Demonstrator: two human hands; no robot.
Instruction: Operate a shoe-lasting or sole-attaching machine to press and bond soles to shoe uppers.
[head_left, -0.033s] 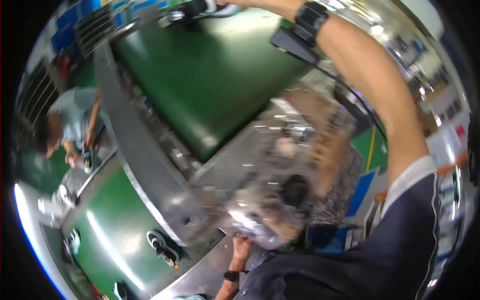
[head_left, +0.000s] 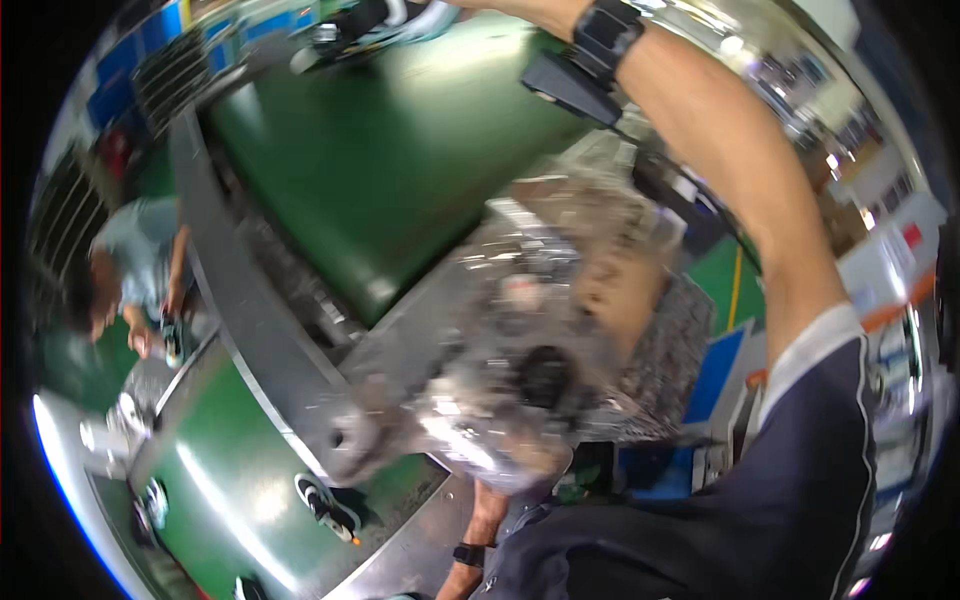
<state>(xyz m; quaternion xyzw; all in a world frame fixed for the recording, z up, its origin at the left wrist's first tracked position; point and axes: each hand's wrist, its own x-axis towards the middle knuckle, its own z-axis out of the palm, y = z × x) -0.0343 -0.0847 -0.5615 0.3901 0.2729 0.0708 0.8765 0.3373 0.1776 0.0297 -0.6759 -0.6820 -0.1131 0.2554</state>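
My right arm reaches up to the far edge, a black band at the wrist with a dark box (head_left: 570, 88) and cable beside it. My right hand (head_left: 505, 5) is cut by the upper edge and meets a black, white and pale-blue shoe (head_left: 360, 30) above the green belt (head_left: 380, 150); its fingers are mostly out of view. At the lower middle my left hand (head_left: 488, 502), below a black wristband, touches the near edge of a blurred clear plastic bag (head_left: 480, 440). Its fingers are hidden there. A round black thing (head_left: 546, 376) lies amid the plastic.
A grey metal rail (head_left: 250, 300) separates the far belt from a lower green belt (head_left: 230, 470), which carries a black-and-white shoe (head_left: 325, 508). At the left another person (head_left: 145, 250) handles a shoe. Brown cardboard (head_left: 625, 290) sits right of the plastic, near a blue panel (head_left: 715, 385).
The whole view has shifted, so the rail, plastic and cardboard appear farther left. My right arm also sits slightly farther left in the picture. No grasp or release shows.
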